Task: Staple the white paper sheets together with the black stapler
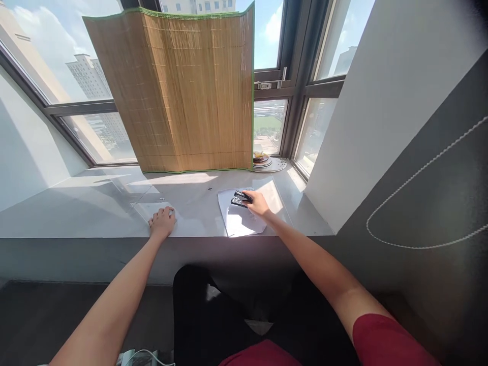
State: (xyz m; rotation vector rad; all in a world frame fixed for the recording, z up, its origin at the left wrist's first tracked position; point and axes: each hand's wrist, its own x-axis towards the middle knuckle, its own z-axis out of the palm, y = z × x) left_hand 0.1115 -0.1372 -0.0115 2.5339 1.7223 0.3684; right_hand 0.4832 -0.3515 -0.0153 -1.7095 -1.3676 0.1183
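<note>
Window sill background, bamboo mat and stacked dishes.
Green-edged bamboo mat upright before dark window frames, bottom edge at white sill; stacked dishes by its lower right corner; metal latch on frame; pale buildings and green field outside; beaded cord looping at right, against dark wall; white cable bottom left.
</note>
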